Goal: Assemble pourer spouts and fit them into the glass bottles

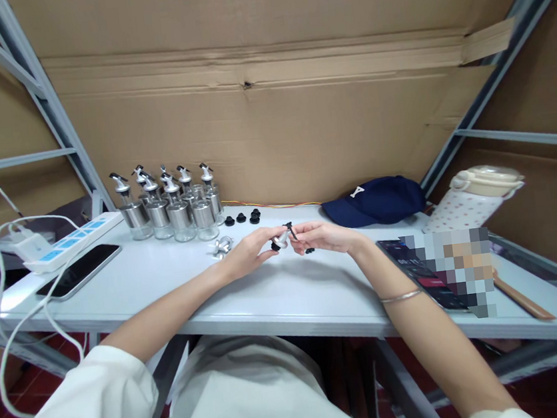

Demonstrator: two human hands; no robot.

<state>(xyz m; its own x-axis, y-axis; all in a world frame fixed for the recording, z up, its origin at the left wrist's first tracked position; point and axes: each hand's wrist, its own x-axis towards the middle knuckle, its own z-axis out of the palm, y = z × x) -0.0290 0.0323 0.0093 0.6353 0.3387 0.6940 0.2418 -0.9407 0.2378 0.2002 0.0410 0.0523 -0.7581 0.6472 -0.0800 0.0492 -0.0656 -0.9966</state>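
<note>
My left hand (247, 253) pinches a silver bottle pourer (281, 241) with a black stopper end, just above the table's middle. From the other side, the fingers of my right hand (322, 236) close on a small black lever (289, 229) at the pourer's top. Whether the lever is fixed to it, I cannot tell. Loose silver spout parts (222, 247) lie beside my left wrist. Several black stoppers (241, 218) rest behind my hands, and a small black piece (309, 251) shows under my right fingers. Several glass-and-steel oil bottles (180, 219) stand at the back left, most with pourers fitted.
On the left of the table (269, 300) are a phone (82, 271) and a white power strip (81, 241) with cables. A navy cap (375, 201) lies at the back right. Further right are a dotted tumbler (464, 204), a lit screen (419, 273) and a blurred item with a brown handle (522, 295).
</note>
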